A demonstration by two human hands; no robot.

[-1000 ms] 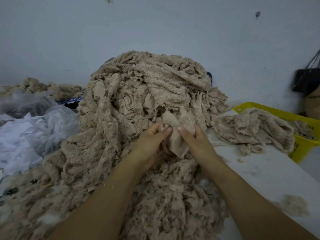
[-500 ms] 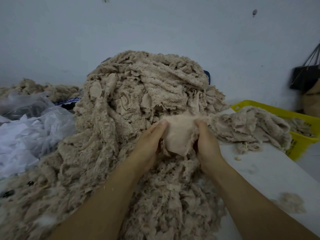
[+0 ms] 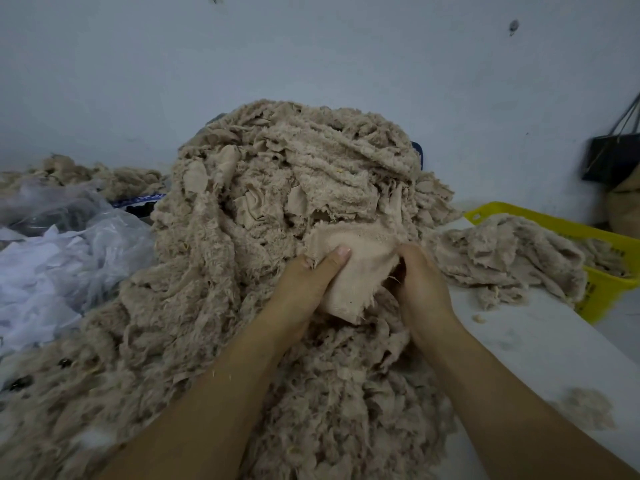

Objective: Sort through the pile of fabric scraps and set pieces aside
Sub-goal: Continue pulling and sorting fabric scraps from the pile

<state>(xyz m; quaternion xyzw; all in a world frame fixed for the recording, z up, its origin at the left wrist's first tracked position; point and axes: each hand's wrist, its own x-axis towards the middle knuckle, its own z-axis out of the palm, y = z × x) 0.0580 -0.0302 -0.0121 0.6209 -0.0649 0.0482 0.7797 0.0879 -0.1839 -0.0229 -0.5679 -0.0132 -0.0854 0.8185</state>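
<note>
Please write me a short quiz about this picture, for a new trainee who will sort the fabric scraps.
1. True or false: the left hand and the right hand both hold the same beige fabric piece.
2. Where does the yellow basket stand?
A) left of the big pile
B) right of the big pile
C) on top of the big pile
3. Fill in: left of the pile lie crumpled bags made of clear ____.

Key: 1 true; 2 B; 3 plastic.
</note>
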